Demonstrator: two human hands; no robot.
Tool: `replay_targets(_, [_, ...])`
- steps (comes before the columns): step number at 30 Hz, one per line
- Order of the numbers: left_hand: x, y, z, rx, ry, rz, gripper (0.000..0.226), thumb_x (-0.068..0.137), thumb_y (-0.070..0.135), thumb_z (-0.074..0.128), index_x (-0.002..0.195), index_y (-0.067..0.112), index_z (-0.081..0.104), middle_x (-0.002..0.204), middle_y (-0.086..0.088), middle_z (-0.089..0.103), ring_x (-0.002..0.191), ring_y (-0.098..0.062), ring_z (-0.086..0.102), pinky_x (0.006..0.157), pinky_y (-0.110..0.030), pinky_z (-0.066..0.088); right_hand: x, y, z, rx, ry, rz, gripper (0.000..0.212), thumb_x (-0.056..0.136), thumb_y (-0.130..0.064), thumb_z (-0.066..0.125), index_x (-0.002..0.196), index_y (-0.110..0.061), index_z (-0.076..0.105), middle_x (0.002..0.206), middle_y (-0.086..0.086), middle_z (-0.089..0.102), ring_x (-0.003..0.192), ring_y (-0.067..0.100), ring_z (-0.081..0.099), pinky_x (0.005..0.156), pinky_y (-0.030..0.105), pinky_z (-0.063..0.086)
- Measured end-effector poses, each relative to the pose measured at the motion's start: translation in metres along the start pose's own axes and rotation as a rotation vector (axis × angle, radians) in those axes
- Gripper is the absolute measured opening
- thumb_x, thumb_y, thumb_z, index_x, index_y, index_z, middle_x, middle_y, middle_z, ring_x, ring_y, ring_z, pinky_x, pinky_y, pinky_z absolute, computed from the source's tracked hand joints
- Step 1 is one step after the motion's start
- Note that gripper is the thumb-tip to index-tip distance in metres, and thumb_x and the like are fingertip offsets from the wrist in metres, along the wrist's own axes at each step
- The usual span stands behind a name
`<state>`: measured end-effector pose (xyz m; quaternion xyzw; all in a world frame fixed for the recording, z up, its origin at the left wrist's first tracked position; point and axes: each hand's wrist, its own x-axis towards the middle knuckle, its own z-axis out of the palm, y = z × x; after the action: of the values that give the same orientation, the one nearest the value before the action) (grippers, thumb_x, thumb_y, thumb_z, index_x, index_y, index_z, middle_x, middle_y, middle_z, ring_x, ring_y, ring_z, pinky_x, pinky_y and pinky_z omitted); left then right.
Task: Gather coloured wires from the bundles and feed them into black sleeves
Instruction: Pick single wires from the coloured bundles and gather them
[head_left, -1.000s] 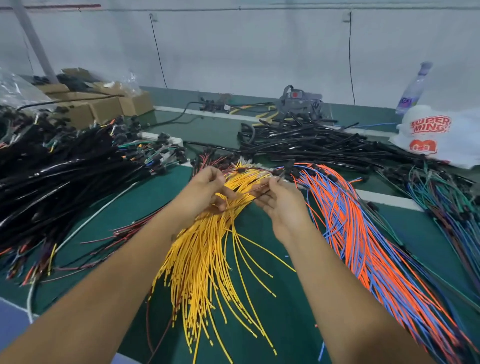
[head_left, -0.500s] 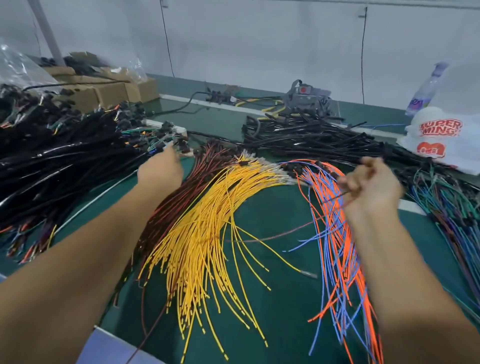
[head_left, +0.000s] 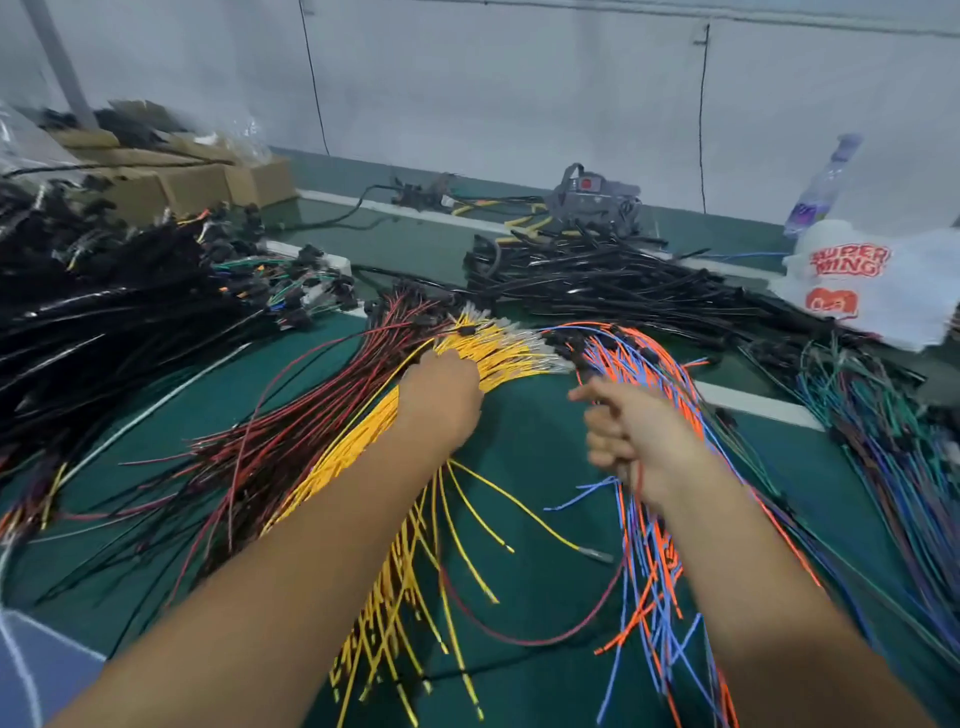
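A fan of yellow wires (head_left: 519, 348) lies in the middle of the green mat. Dark red wires (head_left: 311, 415) are spread to its left, and orange and blue wires (head_left: 649, 545) to its right. My left hand (head_left: 441, 400) rests on the upper end of the yellow wires, its fingers hidden behind its back. My right hand (head_left: 639, 436) is a fist shut on a single dark red wire (head_left: 524, 642), which loops down across the mat. Loose black sleeves (head_left: 597, 280) are piled behind the bundles.
A big heap of black sleeved harnesses (head_left: 104, 322) fills the left side. Green, blue and purple wires (head_left: 883, 441) lie at the right. Behind are cardboard boxes (head_left: 182, 182), a grey tool (head_left: 592, 195), a white printed bag (head_left: 857, 280) and a bottle (head_left: 821, 187).
My left hand has moved right, from the far left of the red wires onto the yellow bundle. My right hand has come in toward the centre, still holding the dark red wire.
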<state>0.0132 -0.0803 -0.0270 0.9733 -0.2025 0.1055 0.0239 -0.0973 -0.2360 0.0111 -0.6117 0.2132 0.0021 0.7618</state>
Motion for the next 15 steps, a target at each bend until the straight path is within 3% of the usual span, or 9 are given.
replay_targets(3, [0.001, -0.003, 0.007, -0.089, 0.047, -0.084, 0.021, 0.095, 0.031, 0.055, 0.097, 0.011, 0.058, 0.103, -0.011, 0.064, 0.097, -0.032, 0.058, 0.065, -0.036, 0.041, 0.003, 0.026, 0.008, -0.047, 0.018, 0.013, 0.029, 0.104, -0.022, 0.036, 0.087, -0.009, 0.056, 0.037, -0.007, 0.023, 0.027, 0.005, 0.016, 0.035, 0.013, 0.019])
replay_targets(7, [0.003, -0.013, 0.001, -0.303, 0.026, -0.203, 0.035, 0.094, 0.041, 0.055, 0.107, 0.009, 0.062, 0.097, -0.009, 0.066, 0.088, -0.03, 0.061, 0.065, -0.033, 0.041, 0.003, 0.038, 0.009, 0.031, 0.06, -0.038, 0.027, 0.104, -0.02, 0.035, 0.09, -0.008, 0.055, 0.037, -0.007, 0.023, 0.028, 0.007, 0.016, 0.035, 0.015, 0.02])
replay_targets(11, [0.002, -0.016, -0.001, -0.222, 0.016, -0.183, 0.025, 0.093, 0.033, 0.059, 0.095, 0.011, 0.068, 0.093, -0.007, 0.067, 0.081, -0.028, 0.062, 0.064, -0.032, 0.044, 0.002, 0.037, 0.008, 0.059, 0.079, -0.051, 0.027, 0.103, -0.019, 0.035, 0.092, -0.008, 0.056, 0.039, -0.006, 0.025, 0.029, 0.007, 0.017, 0.034, 0.018, 0.024])
replay_targets(15, [-0.001, -0.013, -0.003, -0.369, 0.043, -0.259, 0.022, 0.09, 0.021, 0.056, 0.08, 0.009, 0.072, 0.087, -0.009, 0.07, 0.074, -0.027, 0.063, 0.06, -0.032, 0.049, 0.0, 0.035, 0.01, 0.006, 0.115, -0.064, 0.026, 0.102, -0.018, 0.036, 0.09, -0.01, 0.058, 0.044, -0.004, 0.031, 0.031, 0.008, 0.022, 0.039, 0.02, 0.03])
